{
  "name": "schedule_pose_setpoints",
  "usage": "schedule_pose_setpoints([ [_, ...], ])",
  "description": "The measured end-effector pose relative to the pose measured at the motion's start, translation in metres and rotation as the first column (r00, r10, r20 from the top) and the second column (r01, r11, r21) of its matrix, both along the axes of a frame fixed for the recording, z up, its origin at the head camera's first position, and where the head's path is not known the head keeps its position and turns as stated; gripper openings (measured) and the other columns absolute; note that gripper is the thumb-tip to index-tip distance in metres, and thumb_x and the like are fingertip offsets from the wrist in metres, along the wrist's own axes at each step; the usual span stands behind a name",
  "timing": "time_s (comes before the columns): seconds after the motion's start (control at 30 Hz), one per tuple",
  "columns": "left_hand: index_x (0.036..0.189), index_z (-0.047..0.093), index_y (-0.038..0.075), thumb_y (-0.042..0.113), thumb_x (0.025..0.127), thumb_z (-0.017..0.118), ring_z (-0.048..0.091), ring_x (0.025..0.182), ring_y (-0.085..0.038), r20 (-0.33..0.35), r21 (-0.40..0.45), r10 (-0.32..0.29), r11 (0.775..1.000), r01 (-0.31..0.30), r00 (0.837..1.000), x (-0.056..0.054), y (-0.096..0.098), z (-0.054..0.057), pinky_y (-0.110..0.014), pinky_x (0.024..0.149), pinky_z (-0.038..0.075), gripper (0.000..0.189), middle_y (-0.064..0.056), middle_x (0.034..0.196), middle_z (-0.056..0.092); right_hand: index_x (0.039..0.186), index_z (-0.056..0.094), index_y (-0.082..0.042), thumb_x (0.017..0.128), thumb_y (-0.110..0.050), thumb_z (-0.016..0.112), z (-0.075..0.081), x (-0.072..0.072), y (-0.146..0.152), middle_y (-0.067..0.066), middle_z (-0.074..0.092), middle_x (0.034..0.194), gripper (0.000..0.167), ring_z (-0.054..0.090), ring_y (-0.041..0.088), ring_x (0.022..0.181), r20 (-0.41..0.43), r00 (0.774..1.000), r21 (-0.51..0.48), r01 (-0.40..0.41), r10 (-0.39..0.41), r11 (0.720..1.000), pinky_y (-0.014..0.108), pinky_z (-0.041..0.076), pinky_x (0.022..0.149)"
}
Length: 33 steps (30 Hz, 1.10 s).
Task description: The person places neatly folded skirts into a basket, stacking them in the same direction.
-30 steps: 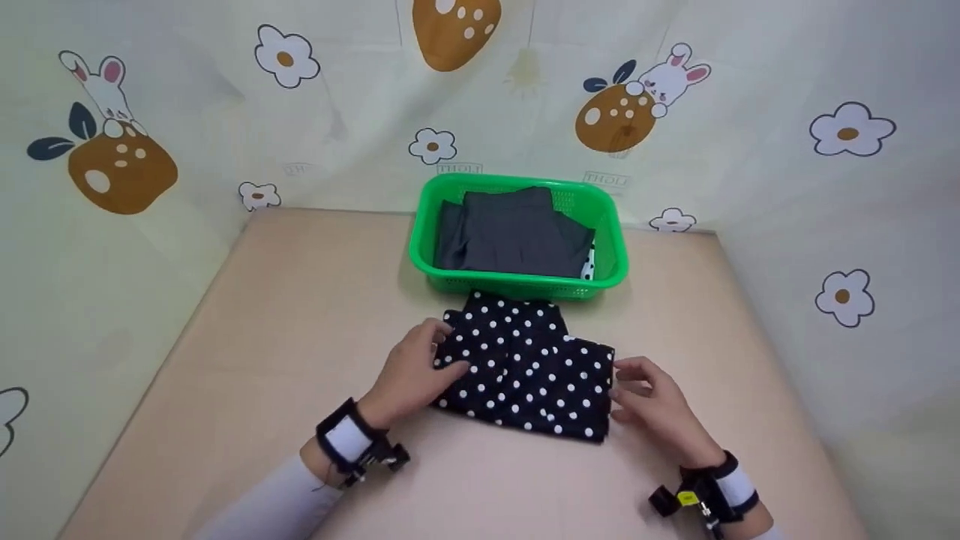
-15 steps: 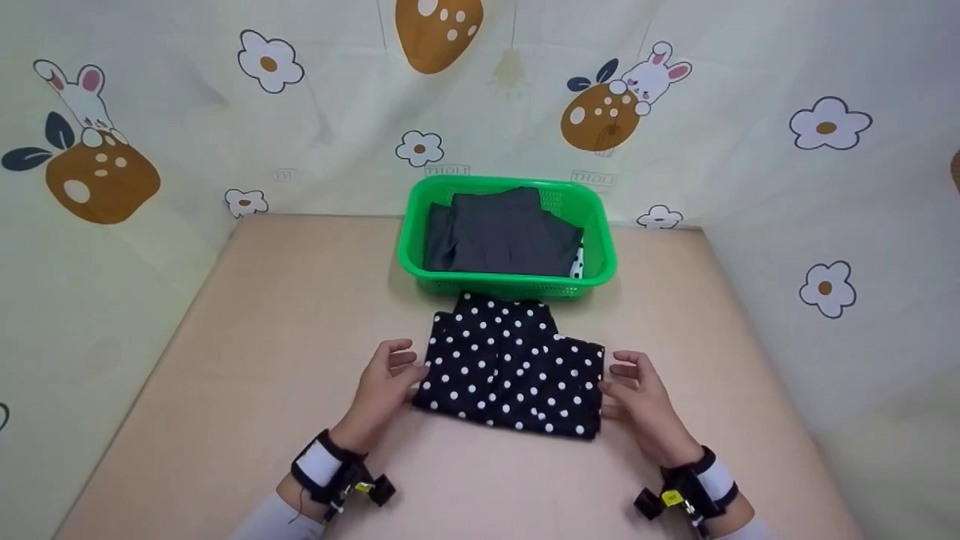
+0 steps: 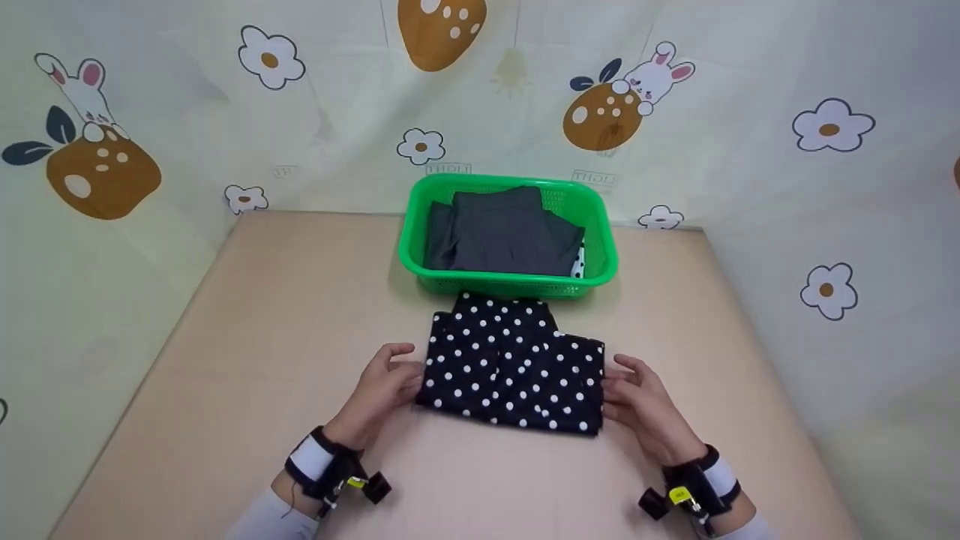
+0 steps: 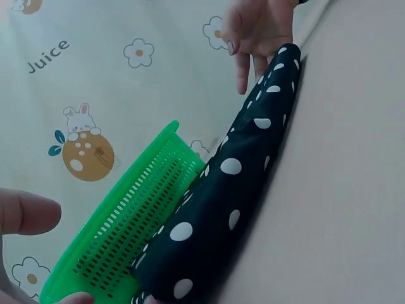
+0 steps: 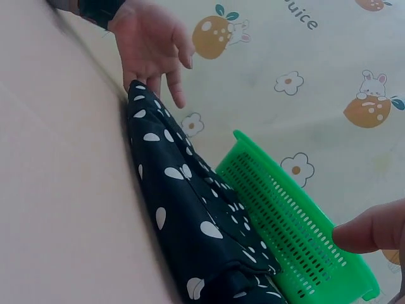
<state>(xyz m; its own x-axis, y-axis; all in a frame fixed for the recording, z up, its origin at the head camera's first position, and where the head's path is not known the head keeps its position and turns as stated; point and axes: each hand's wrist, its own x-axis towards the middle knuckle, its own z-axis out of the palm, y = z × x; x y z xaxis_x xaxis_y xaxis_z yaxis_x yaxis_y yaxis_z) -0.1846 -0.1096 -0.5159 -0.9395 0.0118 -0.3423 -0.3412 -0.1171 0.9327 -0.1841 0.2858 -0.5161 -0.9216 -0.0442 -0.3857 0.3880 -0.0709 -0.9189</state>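
A folded black garment with white polka dots [image 3: 510,367] lies flat on the table, its far edge close to the green basket. At its left side is my left hand [image 3: 379,390], thumb and fingers loosely spread with the fingertips right at the cloth's edge. My right hand [image 3: 649,409] mirrors it at the right side, fingers relaxed and tips at that edge. Both wrist views show the garment as a thick folded stack, the opposite hand's fingers extended at its far end. Some lower fingertips are hidden by the cloth.
Behind the garment stands a green perforated basket [image 3: 510,286] holding folded dark grey clothing [image 3: 502,232] and a bit of white cloth with black dots [image 3: 578,262]. A printed curtain [image 3: 337,97] bounds the table [image 3: 300,300] at the back and sides.
My left hand has drawn back from on top of the garment to its left edge. The right hand stays by the right edge; the garment lies nearly the same, with a slight camera shift.
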Motion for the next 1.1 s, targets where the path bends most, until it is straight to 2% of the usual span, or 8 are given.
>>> schedule_pose_setpoints([
  [0.13,0.146,0.041,-0.003,0.009,0.098,0.062,0.071,0.087,-0.016,0.028,0.068,-0.011,0.998,0.009,1.000,0.000,-0.001,-0.001,-0.027,0.080,0.056,0.054,-0.010,0.104,0.072,0.164,0.015,0.001,0.103,-0.006,0.054,0.000,-0.001,0.004,0.013,0.059,0.134,0.073,0.071,0.017,0.099,0.023,0.999,-0.096,-0.019,0.022,0.995,0.032,0.062,0.087],
  [0.27,0.149,0.037,-0.001,0.012,0.099,0.060,0.071,0.091,-0.019,0.050,0.121,-0.072,0.990,0.066,0.996,0.000,-0.002,-0.004,-0.033,0.080,0.057,0.056,-0.010,0.108,0.072,0.162,0.010,0.009,0.103,-0.004,0.052,0.000,-0.003,0.005,0.009,0.068,0.122,0.074,0.070,0.014,0.098,0.006,0.997,-0.203,-0.069,0.072,0.977,0.030,0.059,0.093],
  [0.37,0.153,0.031,0.001,0.016,0.102,0.056,0.072,0.099,-0.023,0.051,0.170,-0.142,0.977,0.132,0.989,0.003,-0.001,-0.007,-0.046,0.086,0.063,0.058,-0.015,0.119,0.071,0.157,0.014,0.012,0.101,-0.001,0.051,-0.003,-0.003,0.005,0.008,0.065,0.125,0.069,0.066,0.013,0.103,-0.006,0.992,-0.259,-0.120,0.122,0.958,0.030,0.057,0.098],
  [0.47,0.155,0.026,0.002,0.018,0.104,0.055,0.072,0.109,-0.028,0.046,0.222,-0.193,0.959,0.178,0.980,0.006,0.001,-0.011,-0.059,0.092,0.062,0.061,-0.021,0.136,0.064,0.151,0.021,0.010,0.100,0.001,0.051,-0.007,-0.003,0.003,0.008,0.061,0.130,0.060,0.062,0.016,0.113,-0.015,0.982,-0.296,-0.184,0.188,0.937,0.035,0.055,0.105],
  [0.67,0.157,0.025,-0.004,0.017,0.104,0.057,0.069,0.118,-0.032,0.043,0.267,-0.264,0.932,0.244,0.963,0.004,0.008,-0.019,-0.058,0.094,0.062,0.066,-0.026,0.150,0.050,0.159,0.024,0.010,0.100,0.004,0.049,-0.014,-0.003,0.000,0.007,0.067,0.136,0.064,0.066,0.021,0.126,-0.036,0.962,-0.358,-0.264,0.270,0.895,0.042,0.054,0.112],
  [0.87,0.157,0.031,-0.007,0.012,0.102,0.058,0.071,0.122,-0.036,0.033,0.292,-0.354,0.898,0.330,0.935,0.004,0.015,-0.025,-0.055,0.096,0.062,0.063,-0.025,0.144,0.061,0.154,0.036,0.010,0.099,0.006,0.053,-0.018,0.000,-0.010,0.008,0.073,0.130,0.058,0.072,0.023,0.120,-0.072,0.954,-0.358,-0.297,0.292,0.885,0.039,0.057,0.108],
  [0.93,0.157,0.032,-0.007,0.009,0.102,0.059,0.072,0.121,-0.036,0.026,0.278,-0.355,0.901,0.334,0.935,0.005,0.017,-0.027,-0.054,0.094,0.063,0.063,-0.024,0.142,0.063,0.154,0.035,0.008,0.098,0.007,0.056,-0.019,0.001,-0.012,0.009,0.073,0.130,0.061,0.072,0.025,0.120,-0.072,0.950,-0.337,-0.311,0.304,0.889,0.043,0.059,0.105],
  [1.1,0.156,0.032,-0.007,0.003,0.099,0.062,0.073,0.117,-0.035,-0.005,0.233,-0.336,0.916,0.328,0.942,0.007,0.020,-0.029,-0.053,0.091,0.064,0.065,-0.025,0.141,0.060,0.165,0.018,-0.002,0.094,0.006,0.066,-0.021,0.004,-0.015,0.015,0.063,0.136,0.085,0.071,0.034,0.120,-0.057,0.945,-0.233,-0.327,0.323,0.916,0.055,0.062,0.096],
])
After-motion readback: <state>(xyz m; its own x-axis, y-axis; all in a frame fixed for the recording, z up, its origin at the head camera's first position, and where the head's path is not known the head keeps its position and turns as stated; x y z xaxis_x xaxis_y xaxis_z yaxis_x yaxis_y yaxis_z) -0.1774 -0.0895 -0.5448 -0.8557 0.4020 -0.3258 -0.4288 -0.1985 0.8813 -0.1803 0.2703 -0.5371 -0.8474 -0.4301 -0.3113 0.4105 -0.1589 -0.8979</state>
